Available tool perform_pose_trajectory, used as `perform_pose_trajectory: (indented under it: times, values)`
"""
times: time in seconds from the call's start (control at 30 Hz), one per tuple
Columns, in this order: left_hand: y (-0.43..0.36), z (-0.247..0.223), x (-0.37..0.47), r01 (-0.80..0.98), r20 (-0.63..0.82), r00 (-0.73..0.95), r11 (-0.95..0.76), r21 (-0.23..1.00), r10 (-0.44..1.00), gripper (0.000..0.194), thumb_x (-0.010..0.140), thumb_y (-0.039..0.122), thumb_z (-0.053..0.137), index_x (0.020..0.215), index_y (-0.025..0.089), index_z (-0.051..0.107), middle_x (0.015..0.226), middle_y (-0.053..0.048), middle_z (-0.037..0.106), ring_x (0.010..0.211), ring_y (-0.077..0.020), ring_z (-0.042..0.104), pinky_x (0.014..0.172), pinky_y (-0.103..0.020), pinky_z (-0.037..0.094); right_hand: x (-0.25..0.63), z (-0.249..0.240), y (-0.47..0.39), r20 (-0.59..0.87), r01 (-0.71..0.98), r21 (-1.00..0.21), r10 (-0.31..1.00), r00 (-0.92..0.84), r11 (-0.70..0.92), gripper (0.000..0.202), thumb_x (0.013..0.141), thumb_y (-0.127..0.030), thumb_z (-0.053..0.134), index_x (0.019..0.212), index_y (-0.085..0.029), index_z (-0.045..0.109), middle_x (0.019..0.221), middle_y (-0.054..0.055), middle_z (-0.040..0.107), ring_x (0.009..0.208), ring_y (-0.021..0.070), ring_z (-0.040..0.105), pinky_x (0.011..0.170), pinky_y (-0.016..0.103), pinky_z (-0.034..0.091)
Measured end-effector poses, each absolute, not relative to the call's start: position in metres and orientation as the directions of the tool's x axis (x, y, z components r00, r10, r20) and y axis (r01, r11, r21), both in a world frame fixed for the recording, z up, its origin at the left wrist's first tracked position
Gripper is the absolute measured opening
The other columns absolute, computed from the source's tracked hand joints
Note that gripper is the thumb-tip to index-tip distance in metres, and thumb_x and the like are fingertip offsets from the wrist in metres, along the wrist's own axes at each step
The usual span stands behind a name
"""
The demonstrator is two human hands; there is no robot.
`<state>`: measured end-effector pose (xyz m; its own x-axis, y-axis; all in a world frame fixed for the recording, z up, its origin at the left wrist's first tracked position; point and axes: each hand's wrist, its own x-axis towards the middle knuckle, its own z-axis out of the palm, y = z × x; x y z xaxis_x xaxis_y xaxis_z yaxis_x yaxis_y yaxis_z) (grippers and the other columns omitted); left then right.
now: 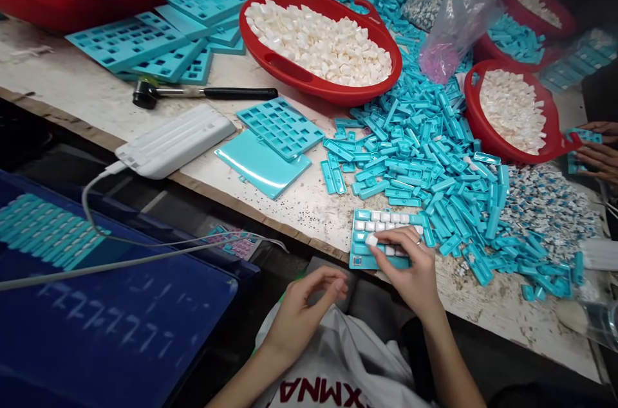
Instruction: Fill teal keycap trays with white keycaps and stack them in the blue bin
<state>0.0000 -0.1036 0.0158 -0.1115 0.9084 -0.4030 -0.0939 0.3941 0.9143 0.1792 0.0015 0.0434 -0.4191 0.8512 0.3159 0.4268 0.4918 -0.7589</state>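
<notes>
A small turquoise keyboard (360, 236) with rows of white and turquoise keys lies at the table's front edge. Over it, my right hand (410, 260) pinches a white keycap (371, 239) between thumb and fingertips, at the keyboard's left part. The hand hides the keyboard's lower right part. My left hand (309, 305) hovers in front of the table edge, left of the keyboard, its fingers curled with a gap between thumb and fingers, nothing visible in them.
Turquoise pieces (410, 163) are heaped behind the keyboard. Red bowls of white keycaps (318, 47) stand farther back. A hammer (207, 92), turquoise panels (280, 126) and a white power strip (176, 139) lie left. Another person's hands (601, 150) are at right. A blue crate (193, 311) stands lower left.
</notes>
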Motion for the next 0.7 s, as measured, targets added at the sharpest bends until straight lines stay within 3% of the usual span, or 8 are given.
perform_pose_trajectory:
  times: [0.23, 0.37, 0.5, 0.7]
  values:
    - [-0.100, 0.015, 0.005, -0.228, -0.453, 0.080, 0.459, 0.859, 0.888, 0.033, 0.094, 0.051, 0.059, 0.096, 0.021, 0.075, 0.095, -0.007, 0.076, 0.089, -0.0219, 0.071, 0.084, -0.032, 0.054, 0.188, 0.049, -0.001, 0.215, 0.387, -0.812, 0.840, -0.498, 0.437, 0.010, 0.091, -0.017, 0.070, 0.099, -0.023, 0.069, 0.089, 0.002, 0.071, 0.082, 0.0182, 0.064, 0.069, 0.030, 0.052]
    - [-0.094, 0.014, 0.009, -0.337, -0.437, 0.132, 0.455, 0.824, 0.890, 0.039, 0.093, 0.055, 0.060, 0.096, 0.019, 0.075, 0.094, -0.008, 0.076, 0.090, -0.0227, 0.071, 0.087, -0.033, 0.054, 0.189, 0.053, -0.008, 0.249, 0.375, -0.774, 0.789, -0.561, 0.511, 0.013, 0.092, -0.017, 0.068, 0.103, -0.024, 0.068, 0.087, 0.002, 0.071, 0.083, 0.0188, 0.064, 0.077, 0.035, 0.050]
    - [-0.091, 0.003, 0.012, -0.456, -0.469, 0.160, 0.487, 0.745, 0.869, 0.047, 0.089, 0.060, 0.062, 0.093, 0.015, 0.075, 0.087, -0.009, 0.077, 0.082, -0.0215, 0.071, 0.082, -0.032, 0.055, 0.184, 0.052, -0.014, 0.270, 0.379, -0.721, 0.740, -0.616, 0.580, 0.020, 0.092, -0.012, 0.068, 0.108, -0.024, 0.066, 0.090, 0.001, 0.072, 0.085, 0.0185, 0.064, 0.083, 0.039, 0.044]
    - [-0.086, -0.006, 0.013, -0.485, -0.495, 0.211, 0.530, 0.696, 0.843, 0.057, 0.085, 0.066, 0.063, 0.084, 0.011, 0.076, 0.075, -0.009, 0.076, 0.073, -0.0215, 0.071, 0.074, -0.031, 0.055, 0.182, 0.047, -0.017, 0.295, 0.390, -0.699, 0.738, -0.606, 0.599, 0.022, 0.091, -0.011, 0.070, 0.109, -0.024, 0.067, 0.088, 0.000, 0.071, 0.083, 0.0175, 0.063, 0.083, 0.038, 0.041]
